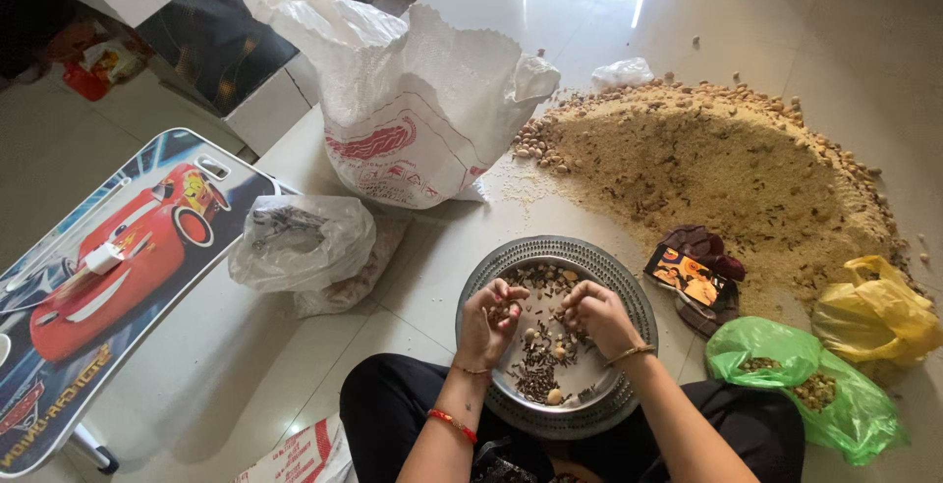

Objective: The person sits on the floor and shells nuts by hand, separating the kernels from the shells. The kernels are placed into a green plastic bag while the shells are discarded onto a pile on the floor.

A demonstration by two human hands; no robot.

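Observation:
A round metal plate (629, 291) lies on the floor in front of my knees, holding dark husk bits and several pale nuts. My left hand (488, 321) hovers over the plate's left side, fingers curled around a few small pieces. My right hand (596, 314) rests over the plate's middle, fingertips pinching at the scattered bits. Both wrists wear thin bangles. Whether the right fingers hold a single piece is hard to tell.
A large heap of tan husk and nuts (717, 169) spreads at the right. A white woven sack (413, 110), a clear plastic bag (300, 237), a phone (688, 275), green bag (805, 380), yellow bag (874, 311) and a printed folding table (108, 267) surround the plate.

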